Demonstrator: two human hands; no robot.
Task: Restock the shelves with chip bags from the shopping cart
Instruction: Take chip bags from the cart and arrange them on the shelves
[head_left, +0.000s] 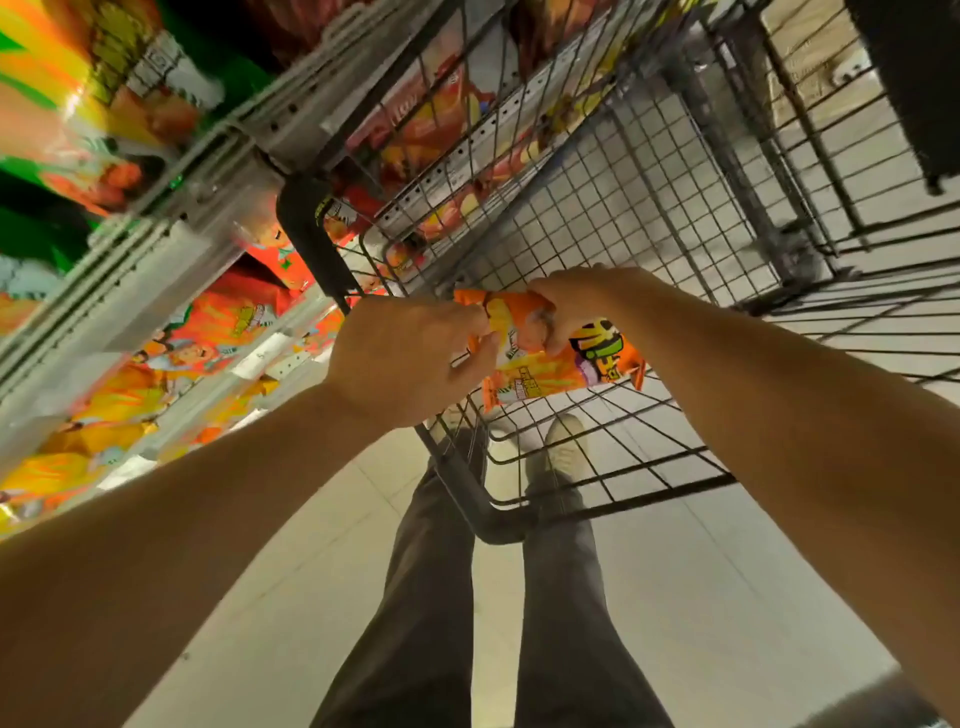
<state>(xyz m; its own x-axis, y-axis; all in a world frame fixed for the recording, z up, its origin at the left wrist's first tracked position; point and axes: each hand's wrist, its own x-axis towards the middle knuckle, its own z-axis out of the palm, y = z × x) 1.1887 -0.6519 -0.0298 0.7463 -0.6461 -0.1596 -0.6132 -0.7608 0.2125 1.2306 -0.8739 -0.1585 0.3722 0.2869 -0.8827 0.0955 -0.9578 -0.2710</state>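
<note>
Two hands, left hand (410, 358) and right hand (571, 306), pinch one chip bag (540, 358) between them.

Even indoor light, wide-angle bending at edges, shelves (156, 249) blurred with glare

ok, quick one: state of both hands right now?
Left hand: pinching the left end of the orange chip bag, above the cart.
Right hand: gripping the same chip bag from the top.
</note>
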